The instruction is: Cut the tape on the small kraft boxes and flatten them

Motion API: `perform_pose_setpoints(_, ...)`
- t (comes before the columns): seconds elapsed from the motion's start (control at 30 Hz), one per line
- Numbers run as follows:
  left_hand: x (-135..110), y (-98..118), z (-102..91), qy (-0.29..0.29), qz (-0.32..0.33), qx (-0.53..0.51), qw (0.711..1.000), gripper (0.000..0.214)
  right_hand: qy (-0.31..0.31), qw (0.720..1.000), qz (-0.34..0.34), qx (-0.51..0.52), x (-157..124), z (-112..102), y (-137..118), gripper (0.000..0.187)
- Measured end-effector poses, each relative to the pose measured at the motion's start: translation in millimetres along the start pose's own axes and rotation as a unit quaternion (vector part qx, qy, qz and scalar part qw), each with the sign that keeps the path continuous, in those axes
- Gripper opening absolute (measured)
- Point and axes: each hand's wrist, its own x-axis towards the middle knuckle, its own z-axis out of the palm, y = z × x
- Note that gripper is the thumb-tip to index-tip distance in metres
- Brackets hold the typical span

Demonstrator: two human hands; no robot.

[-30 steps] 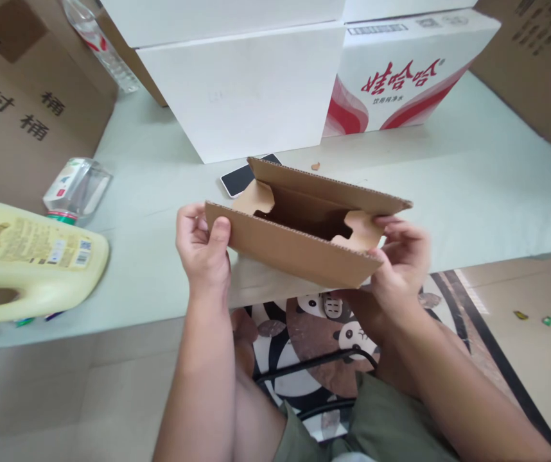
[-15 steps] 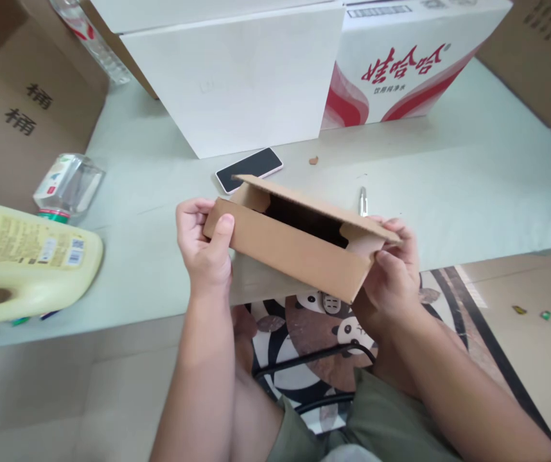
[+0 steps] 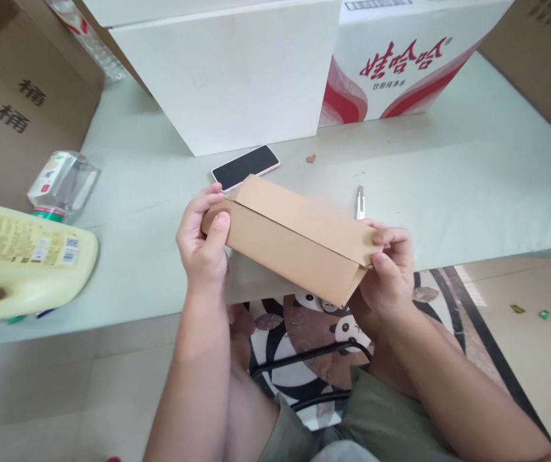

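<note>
A small brown cardboard box (image 3: 289,247) is held up over the table's front edge, tilted down to the right. Its top flap (image 3: 304,208) lies nearly flat over the opening, with a thin dark gap along the front. My left hand (image 3: 205,240) grips the left end, thumb on the front wall. At the right end my right hand (image 3: 390,263) is closed on the corner, its fingers at the flap's edge. The box's inside and underside are hidden. Just beyond it lie a phone (image 3: 246,168) and a silver pen-like item (image 3: 361,202).
Large white cartons (image 3: 237,77) stand at the back of the table (image 3: 150,256). On the left are a brown carton (image 3: 25,83), a clear bottle (image 3: 66,181) on its side and a yellow jug (image 3: 29,263). A brown scrap (image 3: 311,158) lies near the phone.
The box's raised flap has come down over the opening, so the dark inside no longer shows. Both hands stay on the box's ends.
</note>
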Motion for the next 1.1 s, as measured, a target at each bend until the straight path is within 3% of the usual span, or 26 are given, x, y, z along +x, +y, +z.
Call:
perform_pose_setpoints(0.2,1.1,4.1,-0.6,-0.022,0.006,-0.003,1.000,0.021,0.004,1.000,-0.010,0.002,-1.2,1.1,1.9,0.022)
perform_pose_setpoints(0.63,-2.3,6.0,2.1,-0.008,-0.013,-0.027,1.000,0.020,0.010,0.999,-0.031,-0.024,0.1,-4.1,6.5,0.025)
perform_pose_setpoints(1.1,4.1,12.9,-2.5,-0.050,-0.061,-0.022,0.997,0.023,0.014,0.998,-0.026,-0.048,2.4,0.2,3.9,0.045)
